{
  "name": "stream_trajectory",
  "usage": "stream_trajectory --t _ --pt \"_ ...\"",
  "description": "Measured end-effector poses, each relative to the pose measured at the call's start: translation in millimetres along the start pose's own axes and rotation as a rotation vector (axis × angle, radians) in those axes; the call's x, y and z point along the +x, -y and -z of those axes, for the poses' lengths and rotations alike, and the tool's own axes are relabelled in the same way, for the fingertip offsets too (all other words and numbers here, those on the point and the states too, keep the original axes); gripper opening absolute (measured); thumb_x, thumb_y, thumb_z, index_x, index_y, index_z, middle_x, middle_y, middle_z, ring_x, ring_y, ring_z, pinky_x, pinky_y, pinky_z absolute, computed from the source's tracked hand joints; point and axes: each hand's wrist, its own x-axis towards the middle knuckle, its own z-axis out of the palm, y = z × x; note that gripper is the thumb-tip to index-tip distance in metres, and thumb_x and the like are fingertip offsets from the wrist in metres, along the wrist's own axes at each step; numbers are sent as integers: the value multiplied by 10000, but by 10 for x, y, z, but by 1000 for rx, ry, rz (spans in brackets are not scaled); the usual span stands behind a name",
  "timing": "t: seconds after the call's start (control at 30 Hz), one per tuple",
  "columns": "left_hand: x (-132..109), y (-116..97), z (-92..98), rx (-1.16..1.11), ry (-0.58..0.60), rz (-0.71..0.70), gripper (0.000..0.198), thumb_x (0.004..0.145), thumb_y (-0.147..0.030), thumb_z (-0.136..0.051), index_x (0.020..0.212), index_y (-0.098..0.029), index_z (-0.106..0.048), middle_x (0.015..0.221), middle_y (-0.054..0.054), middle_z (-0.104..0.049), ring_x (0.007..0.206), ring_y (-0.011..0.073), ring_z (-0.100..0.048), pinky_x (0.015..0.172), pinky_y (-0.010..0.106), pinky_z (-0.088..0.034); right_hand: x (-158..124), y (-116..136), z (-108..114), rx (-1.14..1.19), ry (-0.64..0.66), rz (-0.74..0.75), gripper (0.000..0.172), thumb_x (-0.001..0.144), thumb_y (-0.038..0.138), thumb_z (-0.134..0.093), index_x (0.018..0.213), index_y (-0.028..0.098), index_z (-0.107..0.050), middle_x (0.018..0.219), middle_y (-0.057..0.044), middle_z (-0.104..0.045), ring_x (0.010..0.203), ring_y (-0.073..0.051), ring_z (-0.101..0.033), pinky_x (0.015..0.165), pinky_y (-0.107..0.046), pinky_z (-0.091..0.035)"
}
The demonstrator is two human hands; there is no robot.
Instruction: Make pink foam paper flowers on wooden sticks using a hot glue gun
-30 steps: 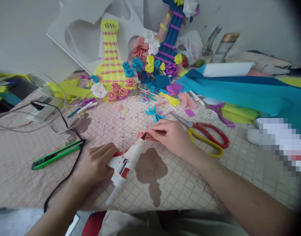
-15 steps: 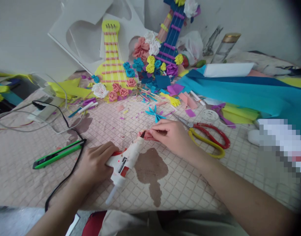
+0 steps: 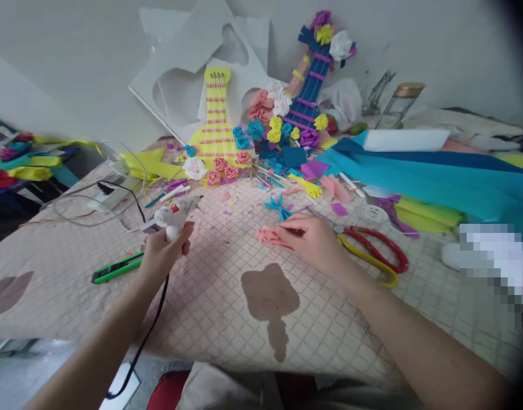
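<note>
Now the glue gun (image 3: 176,216) has swung left, away from the pink paper (image 3: 268,234) its nozzle met half a second ago; the left hand (image 3: 163,250) wraps its handle, fingers closed, near the green cutter (image 3: 116,269). As before, the right hand (image 3: 313,239) pinches the pink paper low over the desk (image 3: 210,319), just nearer than the blue bow (image 3: 278,208). Scissors (image 3: 372,250) crowd that wrist's right side. Quilted surface stretches between gun and paper and down to the near edge, where the black cable (image 3: 154,319) drops over.
</note>
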Motion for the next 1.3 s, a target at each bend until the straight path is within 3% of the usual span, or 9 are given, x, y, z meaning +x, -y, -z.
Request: stream_trajectory --t 0.13,0.33,0.6,0.83,0.93,1.07,1.13,1.2,1.3 --pt "232 146 -15 176 1 120 437 745 -532 -471 529 -156 -529 489 29 -550 479 143 -513 512 247 -404 9 -42 -2 -1 -6 2 203 799 233 -565 652 180 -694 710 -25 -645 650 -133 -568 578 -254 -403" --pt "321 146 -8 308 37 133 430 754 -523 -454 535 -168 -558 564 61 -620 596 199 -595 603 278 -419 23 -49 34 24 -6 16 205 805 245 -556 669 185 -698 730 -30 -655 682 -152 -588 626 -278 -429" --pt "289 31 73 572 52 109 440 694 -566 -503 448 -213 -413 480 48 -474 548 231 -505 527 297 -314 19 -47 42 28 -10 34 215 811 255 -551 681 184 -707 727 -28 -660 682 -146 -597 644 -273 -434" --pt "-51 -89 385 730 90 -35 474 786 -548 -456 483 -189 -515 492 28 -519 510 177 -492 533 278 -309 19 -35 58 57 10 40 209 805 262 -551 691 195 -714 717 -23 -672 685 -148 -607 643 -271 -446" --pt "-305 -268 448 643 38 -100 437 817 -507 -465 549 -178 -575 522 23 -578 519 160 -521 541 271 -349 12 -12 62 72 25 32 198 800 263 -560 702 201 -720 742 -23 -685 698 -150 -615 644 -268 -450" --pt "-446 -560 155 162 291 -313 309 818 -428 -532 983 -184 -625 890 54 -679 764 173 -616 691 278 -480 -3 34 83 113 91 -2 206 802 294 -562 718 203 -727 749 -24 -695 699 -160 -626 630 -272 -455" --pt "-391 -667 -101 -14 368 -391 480 773 -383 -608 1203 -190 -513 1142 93 -615 966 198 -592 821 319 -484 -7 49 100 148 126 -30 199 799 321 -571 761 210 -732 800 -29 -709 743 -171 -638 656 -282 -468" --pt "-298 -737 -345 -125 489 -394 606 721 -365 -667 1262 -193 -457 1277 113 -526 1096 223 -533 866 338 -475 -7 50 116 169 140 -44 201 798 343 -577 801 219 -735 848 -32 -715 792 -180 -644 692 -292 -477" --pt "-201 -788 -598 -312 700 -273 497 721 -347 -668 1161 -161 -532 1116 101 -601 920 182 -592 774 304 -497 0 36 128 169 156 -33 212 808 345 -565 812 222 -738 843 -30 -712 799 -177 -640 717 -296 -476"
